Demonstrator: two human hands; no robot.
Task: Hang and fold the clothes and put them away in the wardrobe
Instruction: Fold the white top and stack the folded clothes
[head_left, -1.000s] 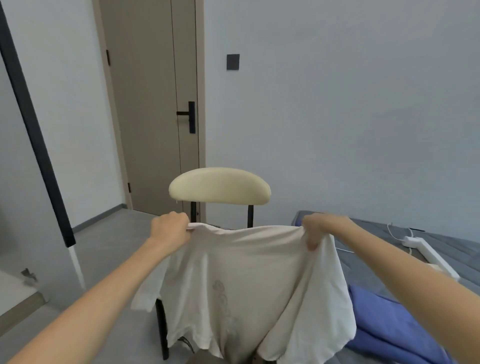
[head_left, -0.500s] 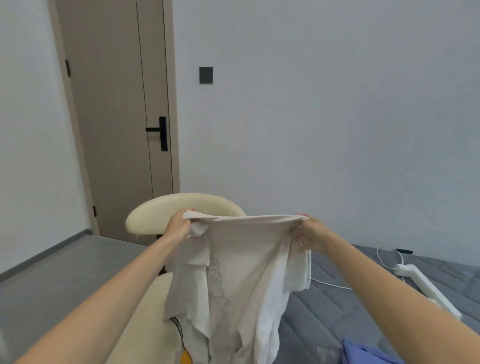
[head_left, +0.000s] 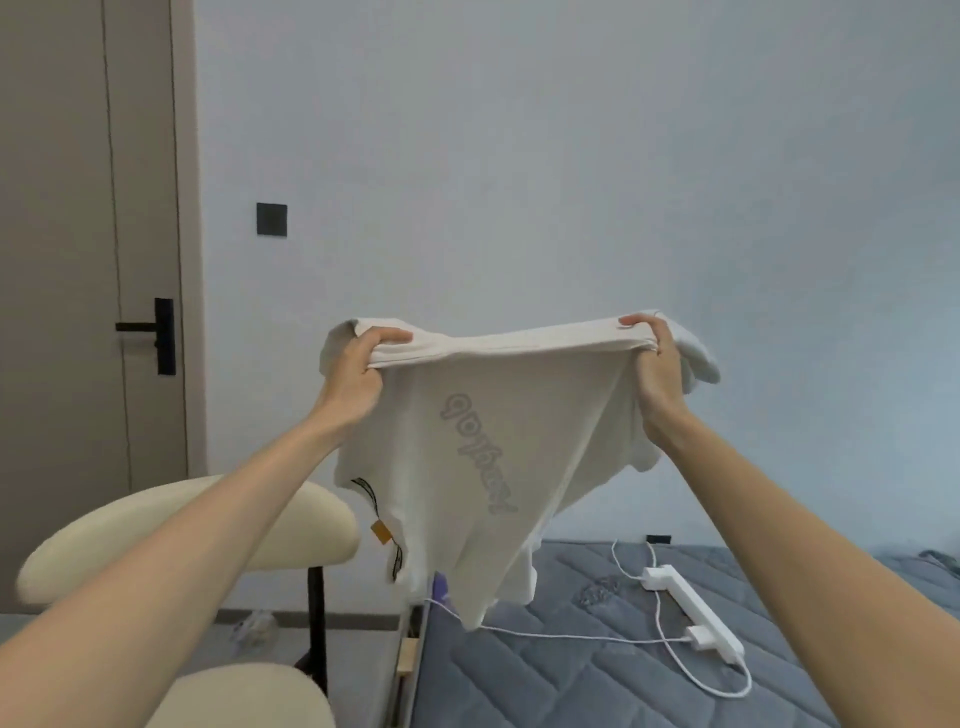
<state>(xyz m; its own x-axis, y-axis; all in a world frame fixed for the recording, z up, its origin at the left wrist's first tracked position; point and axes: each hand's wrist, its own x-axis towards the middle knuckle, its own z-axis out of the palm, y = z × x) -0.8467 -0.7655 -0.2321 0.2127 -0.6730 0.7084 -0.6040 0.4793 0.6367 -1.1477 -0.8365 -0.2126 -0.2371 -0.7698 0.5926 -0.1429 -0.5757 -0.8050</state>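
Note:
A white T-shirt (head_left: 483, 467) with grey lettering hangs spread in the air in front of me, above the edge of the bed. My left hand (head_left: 358, 374) grips its top edge at the left. My right hand (head_left: 657, 364) grips the same edge at the right, and the cloth is stretched taut between them. A loose sleeve bunches over my right hand. A black cord with an orange tag dangles from the shirt's lower left. The wardrobe is out of view.
A cream chair (head_left: 171, 540) stands at the lower left, its backrest under my left arm. A grey quilted mattress (head_left: 597, 675) lies at the lower right with a white power strip (head_left: 691, 605) and cables on it. A beige door (head_left: 88, 260) is at the left.
Both hands have lifted the T-shirt higher and pulled it wider, so it now hangs spread out instead of bunched. The view has swung right, away from the chair and toward the bed.

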